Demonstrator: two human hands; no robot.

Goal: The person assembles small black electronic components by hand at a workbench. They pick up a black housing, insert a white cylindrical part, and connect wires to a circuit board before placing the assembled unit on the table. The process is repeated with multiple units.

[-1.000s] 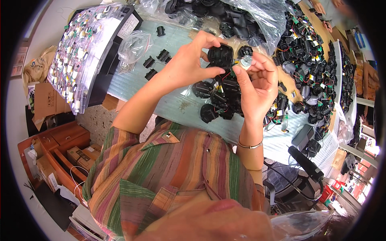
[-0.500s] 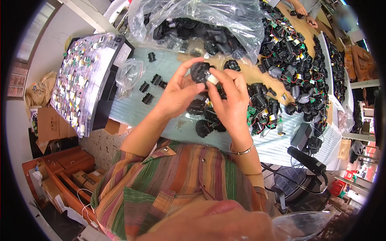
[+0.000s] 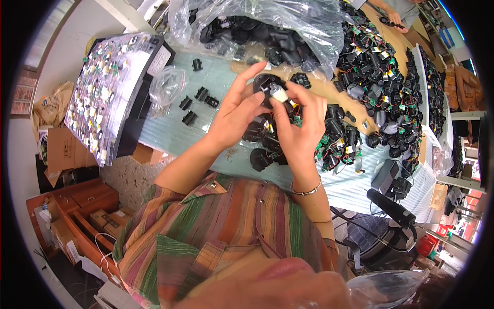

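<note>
A round black plastic housing (image 3: pixel 261 82) is held above the table between the fingers of my left hand (image 3: pixel 234 113), its hollow side facing up. With thumb and fingers my right hand (image 3: pixel 303 121) pinches a small white and silver part (image 3: pixel 279 93), which looks like a motor, at the housing's opening. How deep it sits inside cannot be made out. Just below the hands lie several black housings (image 3: pixel 261 158) with wires. Small black plastic pieces (image 3: pixel 201 95) are scattered left of my left hand.
A tilted tray (image 3: pixel 123 121) of small motors stands at left. Behind my hands lies a clear plastic bag (image 3: pixel 309 31) of black parts. Black housings with green boards (image 3: pixel 373 77) heap up at right, near a black cylindrical tool (image 3: pixel 391 207). A co-worker's hand (image 3: pixel 395 19) is at far right.
The housing has turned so its hollow side and the silver body of the small part now show. Both hands have shifted slightly right, and my left index finger has lifted off the housing.
</note>
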